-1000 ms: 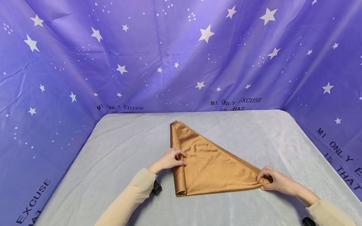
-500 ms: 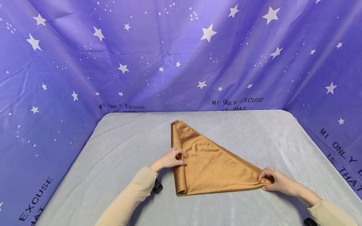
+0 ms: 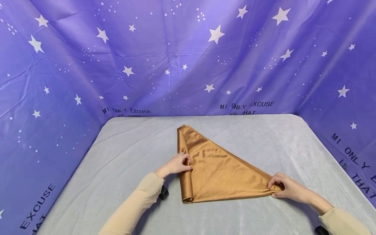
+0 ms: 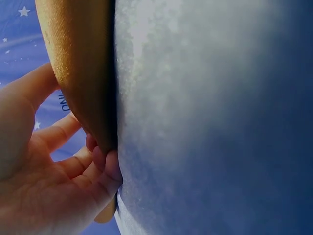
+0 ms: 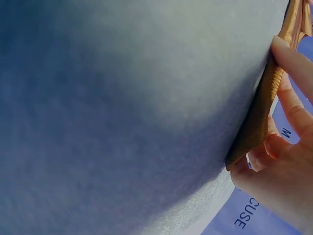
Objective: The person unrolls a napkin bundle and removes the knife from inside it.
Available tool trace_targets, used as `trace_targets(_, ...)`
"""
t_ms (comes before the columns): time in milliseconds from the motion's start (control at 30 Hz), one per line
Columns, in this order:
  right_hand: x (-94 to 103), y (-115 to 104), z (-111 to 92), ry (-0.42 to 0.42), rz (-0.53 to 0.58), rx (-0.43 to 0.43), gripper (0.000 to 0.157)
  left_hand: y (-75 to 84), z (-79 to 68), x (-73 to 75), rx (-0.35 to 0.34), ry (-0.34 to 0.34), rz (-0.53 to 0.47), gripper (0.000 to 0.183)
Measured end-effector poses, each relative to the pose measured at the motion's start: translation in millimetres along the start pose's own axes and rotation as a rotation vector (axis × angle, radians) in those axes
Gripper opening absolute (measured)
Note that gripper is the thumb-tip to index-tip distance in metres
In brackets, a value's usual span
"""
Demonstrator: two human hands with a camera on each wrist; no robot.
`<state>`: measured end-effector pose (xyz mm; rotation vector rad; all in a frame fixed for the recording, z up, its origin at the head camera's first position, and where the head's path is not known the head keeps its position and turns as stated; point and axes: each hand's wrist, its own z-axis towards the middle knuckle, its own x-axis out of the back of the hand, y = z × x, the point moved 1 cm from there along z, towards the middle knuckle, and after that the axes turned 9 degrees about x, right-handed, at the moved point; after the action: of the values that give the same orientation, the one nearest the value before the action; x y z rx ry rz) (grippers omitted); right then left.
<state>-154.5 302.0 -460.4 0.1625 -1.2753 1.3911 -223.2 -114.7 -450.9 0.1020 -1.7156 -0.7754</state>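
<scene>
A shiny golden-brown satin cloth (image 3: 223,173) lies on the table, folded to a rough triangle. Its left side is wound into a roll (image 3: 185,186) that runs away from me. My left hand (image 3: 175,164) reaches over the middle of this roll and grips it, fingers and thumb curled at its right side. In the left wrist view, the fingers (image 4: 73,166) curve about the roll, with part of it hidden behind them. At the pointed right corner, my right hand (image 3: 289,189) pinches the cloth. The right wrist view shows the cloth's edge (image 5: 259,117) between thumb and fingers.
A pale grey cover (image 3: 132,140) spreads over the table. Purple curtains (image 3: 164,49) with white stars and black lettering stand behind it and at both sides. A black strap piece (image 3: 164,193) sits under the left wrist.
My left fingertips and the roll's right edge have shifted very slightly left in the last half second. The right hand keeps its pinch on the corner. The head view shifted a little earlier.
</scene>
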Motion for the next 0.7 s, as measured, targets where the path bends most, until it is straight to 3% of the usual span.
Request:
trace_targets(400, 0.6, -1.7, 0.2, -0.009, -0.006, -0.020, 0.029, -2.8, -2.3, 1.8, -0.027, 0.032, -0.059, 0.017)
trace_targets(700, 1.0, -1.8, 1.0, -0.012, 0.030, -0.027, 0.027, -4.9, -3.0, 6.6, -0.010, 0.010, -0.112, 0.013)
